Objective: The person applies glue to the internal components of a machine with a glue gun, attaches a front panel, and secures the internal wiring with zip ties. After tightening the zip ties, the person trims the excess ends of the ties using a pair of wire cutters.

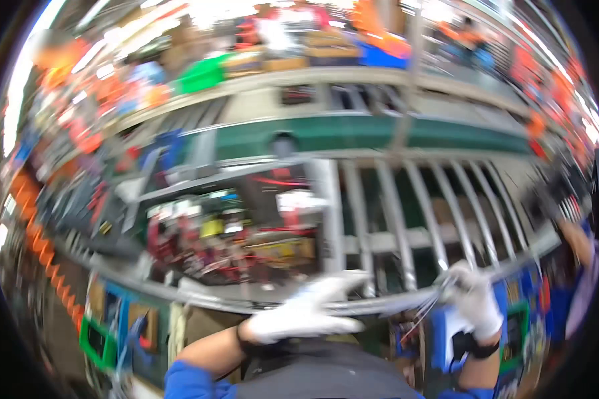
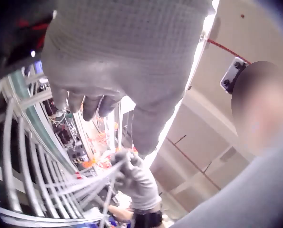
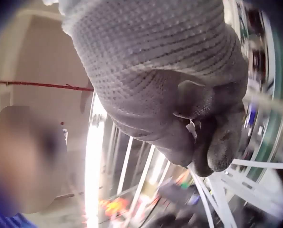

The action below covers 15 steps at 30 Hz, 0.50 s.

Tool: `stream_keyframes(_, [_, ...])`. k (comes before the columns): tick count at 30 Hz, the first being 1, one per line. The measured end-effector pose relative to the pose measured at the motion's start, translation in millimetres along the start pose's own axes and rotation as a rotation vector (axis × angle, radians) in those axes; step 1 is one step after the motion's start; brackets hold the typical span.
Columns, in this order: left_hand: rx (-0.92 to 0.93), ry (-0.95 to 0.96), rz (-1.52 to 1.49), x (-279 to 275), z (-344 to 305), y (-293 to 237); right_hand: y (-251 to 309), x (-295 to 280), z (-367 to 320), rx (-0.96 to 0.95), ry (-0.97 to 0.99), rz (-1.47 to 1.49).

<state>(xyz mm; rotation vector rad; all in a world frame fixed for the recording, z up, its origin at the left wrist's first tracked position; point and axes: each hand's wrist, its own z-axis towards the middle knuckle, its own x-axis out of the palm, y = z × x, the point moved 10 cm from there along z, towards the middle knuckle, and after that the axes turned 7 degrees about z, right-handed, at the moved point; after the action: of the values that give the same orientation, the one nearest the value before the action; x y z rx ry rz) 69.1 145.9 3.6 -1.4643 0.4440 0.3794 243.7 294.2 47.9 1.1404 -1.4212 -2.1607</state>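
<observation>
My right hand point(image 1: 471, 299), in a white glove, grips a bundle of thin white cable ties point(image 3: 217, 194) over the near rail. Their long tails fan out below the curled fingers in the right wrist view, and a small white end pokes out between finger and thumb. Across the near edge of the work frame, my gloved left hand point(image 1: 306, 309) is spread with fingers straight and nothing in it. Just beyond it lies an open unit point(image 1: 246, 246) packed with red wires, a yellow part and dark components. Motion blur hides its finer detail.
Metal rollers point(image 1: 422, 219) run to the right of the unit along the line. Behind them stretches a green conveyor belt point(image 1: 353, 136). An orange coiled hose point(image 1: 43, 246) hangs at the left, and green bins point(image 1: 98, 342) sit below the rail. Another person's arm point(image 1: 576, 243) shows at the far right.
</observation>
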Motion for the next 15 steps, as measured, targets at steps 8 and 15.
stream_keyframes(8, [-0.362,0.136,-0.701,12.6,-61.7,76.1,81.3,197.3,43.0,-0.521,0.336,0.071])
stream_keyframes(15, [-0.289,0.056,-0.700,-28.1,-168.5,121.9,123.6,315.0,35.5,-0.509,0.595,0.089])
